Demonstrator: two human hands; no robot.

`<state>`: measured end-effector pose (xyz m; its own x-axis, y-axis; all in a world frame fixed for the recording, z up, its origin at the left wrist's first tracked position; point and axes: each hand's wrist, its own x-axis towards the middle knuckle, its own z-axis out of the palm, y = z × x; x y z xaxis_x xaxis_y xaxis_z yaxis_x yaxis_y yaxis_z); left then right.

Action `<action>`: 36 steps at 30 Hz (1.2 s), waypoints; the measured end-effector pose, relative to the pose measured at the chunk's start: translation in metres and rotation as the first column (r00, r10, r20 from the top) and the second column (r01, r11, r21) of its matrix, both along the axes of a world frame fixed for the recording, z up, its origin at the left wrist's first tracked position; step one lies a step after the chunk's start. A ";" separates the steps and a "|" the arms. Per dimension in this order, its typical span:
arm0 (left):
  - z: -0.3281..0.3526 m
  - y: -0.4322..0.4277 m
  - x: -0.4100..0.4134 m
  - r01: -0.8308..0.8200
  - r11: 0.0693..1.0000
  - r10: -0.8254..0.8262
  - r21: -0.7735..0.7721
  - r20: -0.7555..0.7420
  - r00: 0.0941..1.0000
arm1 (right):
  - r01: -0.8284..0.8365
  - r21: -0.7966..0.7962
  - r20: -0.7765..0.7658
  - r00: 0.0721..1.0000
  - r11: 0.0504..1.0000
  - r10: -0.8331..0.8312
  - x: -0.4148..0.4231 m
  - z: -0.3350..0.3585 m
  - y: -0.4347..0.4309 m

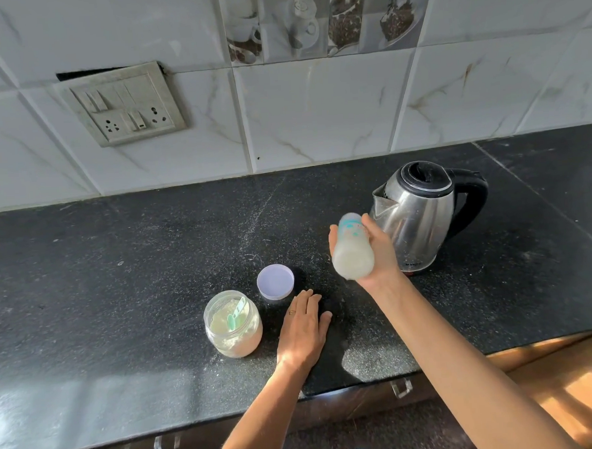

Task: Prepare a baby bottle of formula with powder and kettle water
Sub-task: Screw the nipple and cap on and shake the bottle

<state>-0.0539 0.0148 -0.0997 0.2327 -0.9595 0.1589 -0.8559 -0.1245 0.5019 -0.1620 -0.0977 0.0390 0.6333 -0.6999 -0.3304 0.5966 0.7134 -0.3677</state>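
Observation:
My right hand (378, 251) grips a baby bottle (351, 247) filled with milky white liquid, held tilted in the air above the black counter, its base toward me. Just behind it stands a steel kettle (421, 217) with a black lid and handle. My left hand (303, 327) lies flat on the counter, fingers together, holding nothing. To its left sits an open clear jar of formula powder (233, 325) with a green scoop (236, 315) inside. The jar's lilac lid (275, 281) rests upside down just beyond my left hand.
The black stone counter (118, 268) runs wall to wall, dusted with powder specks. A switch and socket panel (123, 104) sits on the tiled wall at the back left. Drawer handles (401, 388) line the counter's front edge below.

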 end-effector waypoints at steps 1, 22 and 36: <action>0.000 0.001 0.000 0.002 1.000 -0.002 -0.003 0.004 1.000 | 0.026 0.013 0.017 1.000 1.000 -0.026 -0.002 -0.005 -0.003; 0.003 0.001 0.000 0.018 1.000 -0.018 -0.005 0.029 0.999 | 0.067 0.040 0.117 0.991 0.997 -0.071 -0.009 0.006 -0.001; 0.000 -0.001 0.000 0.021 0.999 -0.020 -0.029 0.057 0.998 | 0.000 0.119 0.031 1.000 0.993 -0.004 -0.013 -0.020 0.005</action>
<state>-0.0535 0.0141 -0.0996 0.2029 -0.9587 0.1991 -0.8852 -0.0926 0.4560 -0.1749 -0.0928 0.0192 0.6434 -0.6579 -0.3913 0.6078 0.7498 -0.2615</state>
